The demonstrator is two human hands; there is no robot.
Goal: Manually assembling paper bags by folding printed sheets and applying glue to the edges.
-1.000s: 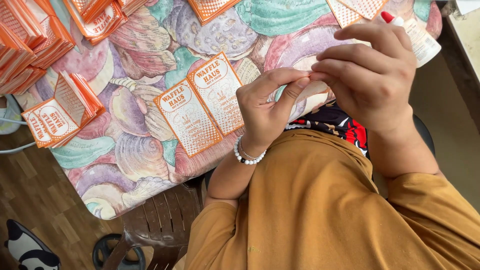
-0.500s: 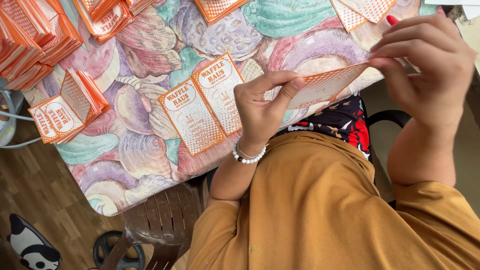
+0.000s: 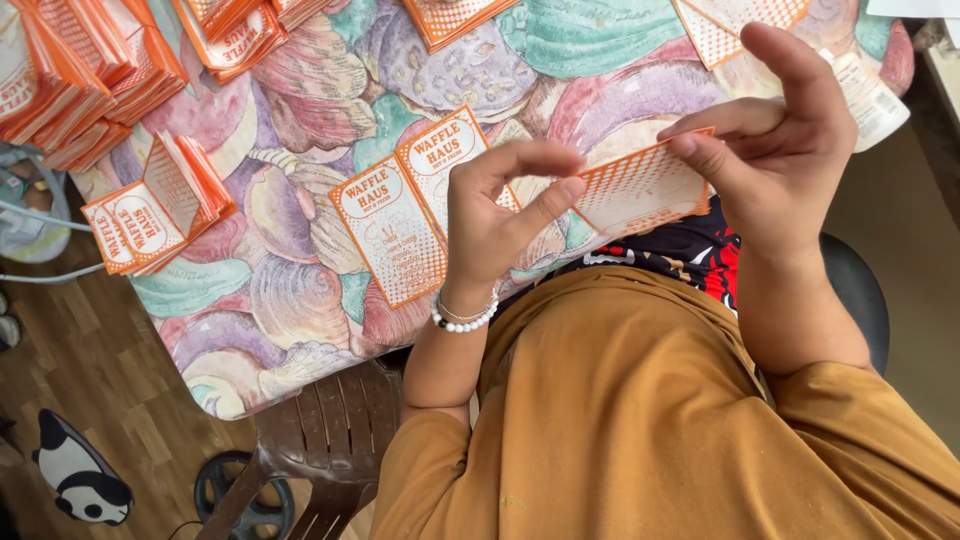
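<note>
Both hands hold one small orange-and-white dotted paper piece point(image 3: 640, 185) above the table's near edge. My left hand point(image 3: 500, 215), with a white bead bracelet at the wrist, pinches its left end between thumb and forefinger. My right hand point(image 3: 775, 150) pinches its right end, the other fingers raised. Just left of my left hand, a flat unfolded orange-printed paper sheet point(image 3: 400, 220) lies on the shell-patterned tablecloth point(image 3: 290, 290).
Stacks of folded orange paper pieces point(image 3: 80, 70) fill the table's far left, and a smaller fanned pile point(image 3: 150, 205) lies nearer. More dotted pieces point(image 3: 455, 15) lie at the far edge. A brown plastic chair point(image 3: 320, 440) stands under the table; a panda slipper point(image 3: 80, 480) is on the wood floor.
My hands have drawn apart, the right one moving right. The paper piece, first bunched between them, is now stretched out flat between the two pinches.
</note>
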